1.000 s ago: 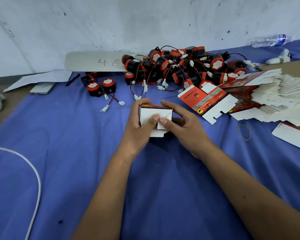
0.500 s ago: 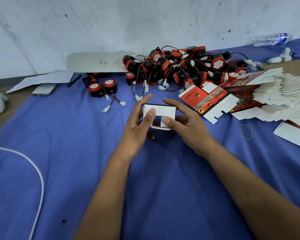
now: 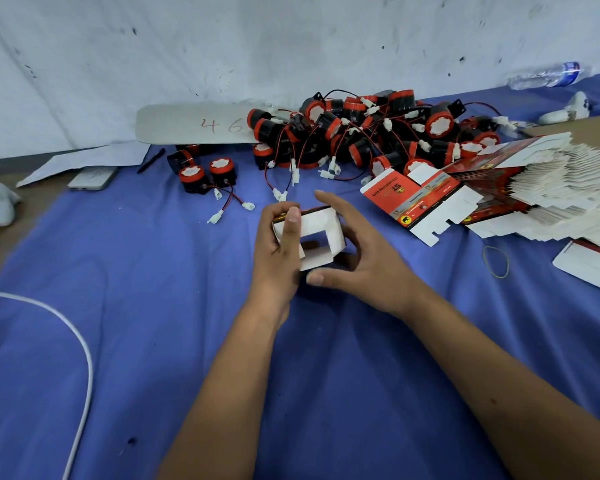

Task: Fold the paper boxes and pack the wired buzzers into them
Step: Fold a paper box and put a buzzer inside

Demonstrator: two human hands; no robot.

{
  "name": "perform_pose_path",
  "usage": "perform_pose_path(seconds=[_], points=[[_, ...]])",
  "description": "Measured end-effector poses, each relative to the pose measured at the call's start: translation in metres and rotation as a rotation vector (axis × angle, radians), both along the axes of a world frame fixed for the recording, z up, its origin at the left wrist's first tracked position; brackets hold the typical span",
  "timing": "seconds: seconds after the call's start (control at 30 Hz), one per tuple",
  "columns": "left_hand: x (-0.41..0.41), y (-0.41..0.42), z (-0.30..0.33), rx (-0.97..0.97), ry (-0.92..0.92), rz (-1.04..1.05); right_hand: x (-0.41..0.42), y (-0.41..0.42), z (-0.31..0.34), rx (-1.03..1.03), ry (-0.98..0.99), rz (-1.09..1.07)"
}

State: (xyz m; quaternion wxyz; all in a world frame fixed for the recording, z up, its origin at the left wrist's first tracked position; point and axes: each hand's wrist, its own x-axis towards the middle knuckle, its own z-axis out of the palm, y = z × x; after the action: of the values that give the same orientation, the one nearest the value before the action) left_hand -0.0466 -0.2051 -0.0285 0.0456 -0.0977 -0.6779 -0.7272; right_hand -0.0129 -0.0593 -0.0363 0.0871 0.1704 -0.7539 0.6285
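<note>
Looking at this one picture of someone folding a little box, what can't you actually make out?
- Head view: whether the box holds anything; its dark opening shows no contents.
- Far side of the box: covered by the left hand and right hand.
- Small print on the flat carton: too small.
- Stack of cartons: cut off by the right edge.
- Buzzer pile: tangled, uncountable.

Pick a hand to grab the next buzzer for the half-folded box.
Right, probably. The left hand grips the box, while the right hand is spread open beside it, nearer the buzzer pile.
</note>
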Motion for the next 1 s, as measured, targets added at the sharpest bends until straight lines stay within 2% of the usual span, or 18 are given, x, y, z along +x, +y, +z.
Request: perform_pose_path(seconds=[0.1, 0.2, 0.27, 0.4, 0.47, 0.57, 0.7, 0.8, 0.93, 1.0], points=[[0.008, 0.008, -0.001, -0.107, -0.007, -0.115, -0.002, 0.001, -0.001, -0.061, 0.067, -0.198], [0.008, 0.012, -0.003, -0.013, -0.094, -0.250, -0.002, 0.005, 0.000, -0.082, 0.081, -0.307], [0.006, 0.011, -0.004, -0.016, -0.081, -0.265, -0.003, 0.005, 0.001, -0.025, 0.077, -0.328], [0.002, 0.006, -0.007, -0.236, 0.155, -0.123, 0.002, 0.000, 0.000, 0.116, 0.034, -0.237], [-0.002, 0.002, -0.007, -0.278, 0.239, -0.084, 0.003, -0.003, 0.000, 0.118, 0.003, -0.211], [-0.004, 0.000, -0.006, -0.250, 0.209, -0.085, 0.000, -0.007, 0.013, -0.008, -0.079, -0.221], [0.002, 0.000, 0.002, 0.035, -0.032, -0.174, 0.001, 0.002, 0.012, -0.321, -0.120, -0.102], [0.002, -0.005, 0.007, 0.140, -0.082, -0.245, -0.002, 0.009, 0.006, -0.415, -0.137, -0.061], [-0.001, -0.006, 0.006, 0.083, -0.070, -0.205, -0.006, 0.012, 0.002, -0.528, -0.217, -0.003], [-0.002, -0.006, 0.003, -0.009, 0.005, -0.159, -0.006, 0.014, -0.003, -0.464, -0.229, -0.057]])
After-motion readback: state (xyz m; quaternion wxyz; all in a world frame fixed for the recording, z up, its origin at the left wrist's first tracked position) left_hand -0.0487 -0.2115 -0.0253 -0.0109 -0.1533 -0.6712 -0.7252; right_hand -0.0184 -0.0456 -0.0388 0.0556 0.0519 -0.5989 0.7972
